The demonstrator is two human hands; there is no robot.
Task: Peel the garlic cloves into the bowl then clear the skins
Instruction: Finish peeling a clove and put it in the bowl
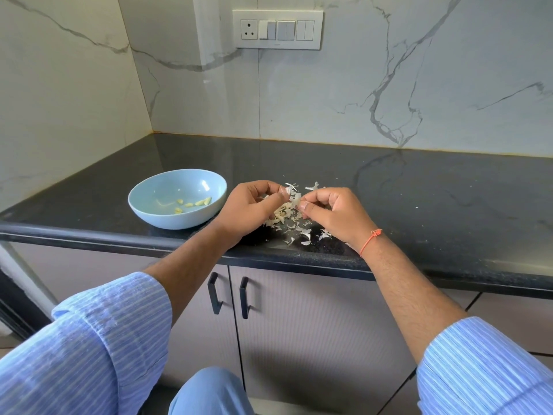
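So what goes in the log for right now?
step: peeling | left hand, right hand: pinch garlic clove | bowl: peeled cloves

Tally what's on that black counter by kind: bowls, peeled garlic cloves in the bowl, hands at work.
Bowls: 1, the blue bowl
Peeled cloves in it: about 5
Hands: 2, left hand and right hand, both pinching a garlic clove
Total: about 8

Walls [344,94]: glossy white marble-look panels with grey veins, meeting in a corner at left. White switch plate [277,29] with socket on the back wall. Black polished surface [419,187]. Beige cabinet doors [314,324] below, black handles [215,293].
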